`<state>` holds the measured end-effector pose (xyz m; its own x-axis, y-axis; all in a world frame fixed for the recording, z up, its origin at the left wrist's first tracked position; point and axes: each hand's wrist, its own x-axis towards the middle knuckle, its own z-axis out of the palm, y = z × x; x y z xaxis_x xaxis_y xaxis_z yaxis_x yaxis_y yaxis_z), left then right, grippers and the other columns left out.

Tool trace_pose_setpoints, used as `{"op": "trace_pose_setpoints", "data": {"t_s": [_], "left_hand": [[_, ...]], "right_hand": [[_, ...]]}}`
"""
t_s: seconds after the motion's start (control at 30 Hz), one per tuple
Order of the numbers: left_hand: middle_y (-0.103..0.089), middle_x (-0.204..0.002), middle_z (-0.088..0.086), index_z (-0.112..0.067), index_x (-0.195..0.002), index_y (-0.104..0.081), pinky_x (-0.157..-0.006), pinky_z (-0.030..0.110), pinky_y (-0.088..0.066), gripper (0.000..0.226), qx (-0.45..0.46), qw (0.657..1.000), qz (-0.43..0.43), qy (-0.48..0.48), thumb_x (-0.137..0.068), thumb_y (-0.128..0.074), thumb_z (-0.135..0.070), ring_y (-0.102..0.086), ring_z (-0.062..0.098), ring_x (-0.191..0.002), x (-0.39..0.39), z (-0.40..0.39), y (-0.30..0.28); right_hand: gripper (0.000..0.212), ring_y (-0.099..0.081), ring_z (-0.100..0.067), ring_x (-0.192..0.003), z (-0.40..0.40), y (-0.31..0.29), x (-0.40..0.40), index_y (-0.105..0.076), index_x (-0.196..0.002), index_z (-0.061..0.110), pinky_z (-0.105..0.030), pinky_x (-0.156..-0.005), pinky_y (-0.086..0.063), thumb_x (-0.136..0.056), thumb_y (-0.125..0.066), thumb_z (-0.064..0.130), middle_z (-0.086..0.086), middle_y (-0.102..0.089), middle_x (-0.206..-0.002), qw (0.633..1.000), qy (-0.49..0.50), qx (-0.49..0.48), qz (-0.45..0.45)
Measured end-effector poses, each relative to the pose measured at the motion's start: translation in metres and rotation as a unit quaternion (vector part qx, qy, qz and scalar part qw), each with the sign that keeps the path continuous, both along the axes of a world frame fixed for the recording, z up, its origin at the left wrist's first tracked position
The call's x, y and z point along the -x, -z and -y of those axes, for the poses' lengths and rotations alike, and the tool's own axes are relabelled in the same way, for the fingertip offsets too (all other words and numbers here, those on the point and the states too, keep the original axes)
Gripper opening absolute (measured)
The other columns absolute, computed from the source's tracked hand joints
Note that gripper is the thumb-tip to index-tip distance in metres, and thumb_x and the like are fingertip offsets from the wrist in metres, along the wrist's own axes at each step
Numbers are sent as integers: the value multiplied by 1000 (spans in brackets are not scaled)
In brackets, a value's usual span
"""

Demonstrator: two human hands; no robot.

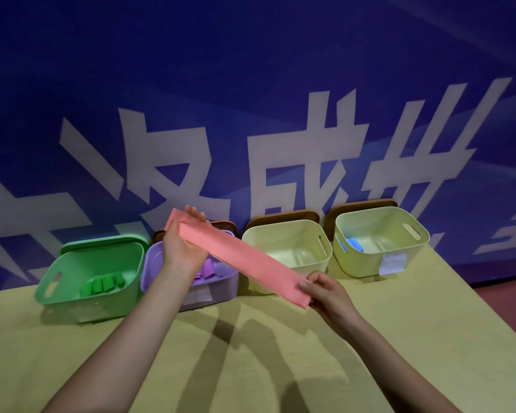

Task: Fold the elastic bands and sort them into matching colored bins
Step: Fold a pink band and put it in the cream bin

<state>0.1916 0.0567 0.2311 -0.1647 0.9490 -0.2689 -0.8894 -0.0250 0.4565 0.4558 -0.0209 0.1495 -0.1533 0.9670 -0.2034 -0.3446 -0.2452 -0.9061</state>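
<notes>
Nearest me, bare yellow-green surface [251, 368], my two forearms reaching out over it. My right hand [325, 293] pinches the near end of the long flat pink elastic band [239, 260] between thumb and curled fingers. From there the band runs taut, up and away leftward, to my left hand [182, 245], whose fingers lie fairly straight under the far end with the thumb closed over it. The band hangs in the air, unfolded, touching no bin.

Beyond the hands, a row of bins. Left of my left hand, the green plastic bin [72, 281] holds several folded green bands. Under that hand, the purple plastic bin [221, 287] shows folded purple bands. Past my right hand, one pale yellow bin [286, 231] looks empty; the pale yellow bin farther right [382, 222] holds a blue band.

Judgement: green, purple and blue started; pink still to fold. No pink bin seen; labels unreadable.
</notes>
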Motion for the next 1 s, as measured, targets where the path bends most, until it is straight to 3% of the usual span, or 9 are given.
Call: {"op": "trace_pose_setpoints", "data": {"t_s": [0.1, 0.17, 0.3, 0.37, 0.5, 0.6, 0.7, 0.8, 1.0], "left_hand": [[-67, -76, -4, -17, -92, -64, -76, 25, -48, 20, -15, 1000, -8, 10, -96, -47, -26, -63, 12, -74, -7, 3, -12], [-65, -79, -5, -17, -92, -63, -77, 25, -47, 20, -42, 998, -24, 31, -96, -47, -28, -60, 11, -76, -14, 6, -22], [-66, -81, -3, -16, -97, -64, -74, 25, -47, 27, -77, 989, -70, 104, -100, -41, -30, -62, 11, -70, -39, 23, -44], [-67, -82, 0, -13, -98, -65, -74, 27, -49, 34, -75, 980, -95, 156, -101, -38, -33, -64, 13, -71, -54, 35, -51], [-66, -79, 5, -8, -98, -66, -79, 31, -45, 39, -47, 969, -117, 215, -101, -38, -35, -63, 17, -71, -76, 54, -55], [-67, -79, 6, -7, -99, -65, -81, 33, -47, 39, -41, 969, -128, 205, -101, -39, -36, -65, 18, -71, -79, 56, -54], [-67, -80, 5, -11, -102, -63, -89, 44, -47, 40, -43, 972, -150, 174, -100, -38, -42, -65, 20, -75, -70, 51, -53], [-67, -78, 4, -13, -102, -63, -87, 44, -49, 41, -50, 975, -165, 144, -100, -37, -44, -66, 19, -69, -62, 48, -54], [-67, -69, -1, -12, -102, -61, -60, 25, -53, 43, -20, 971, -229, 66, -101, -34, -45, -61, 11, -56, -55, 40, -50]], "right_hand": [[34, -59, -20, -57, -2, 3, -2, -59, -89, 5, -25, -54, -51, -64, -82, 4, -9, -54, -61, 1000, -8, 2, 22], [41, -62, -18, -64, -2, 4, -5, -64, -105, 9, -27, -64, -51, -67, -79, 11, -5, -59, -64, 992, -48, -18, 112], [9, -55, -7, -81, 0, 7, -6, -70, -93, 23, -18, -73, -42, -84, -71, 20, 8, -63, -87, 926, -158, -91, 330], [21, -51, -6, -108, -4, 9, -1, -61, -108, 37, -17, -90, -41, -89, -65, 28, 9, -55, -113, 900, -145, -130, 390], [44, -47, -7, -123, -10, -17, 30, -50, -128, 41, -26, -103, -40, -85, -57, 48, 15, -48, -134, 943, -103, -170, 266], [34, -61, -5, -99, -9, -34, 57, -65, -106, 26, -25, -89, -47, -83, -59, 48, 8, -68, -106, 953, -105, -188, 211], [18, -59, -2, -62, -4, -28, 71, -64, -80, 10, -18, -63, -46, -83, -70, 27, 5, -63, -68, 965, -38, -191, 174], [47, -52, -8, -62, 1, -9, 71, -60, -82, -5, -26, -61, -43, -75, -77, 38, -10, -59, -66, 967, 27, -168, 190], [45, -44, -10, -47, 17, 13, 51, -51, -58, 16, -22, -48, -35, -83, -66, 50, 0, -45, -53, 954, -82, -125, 259]]}}
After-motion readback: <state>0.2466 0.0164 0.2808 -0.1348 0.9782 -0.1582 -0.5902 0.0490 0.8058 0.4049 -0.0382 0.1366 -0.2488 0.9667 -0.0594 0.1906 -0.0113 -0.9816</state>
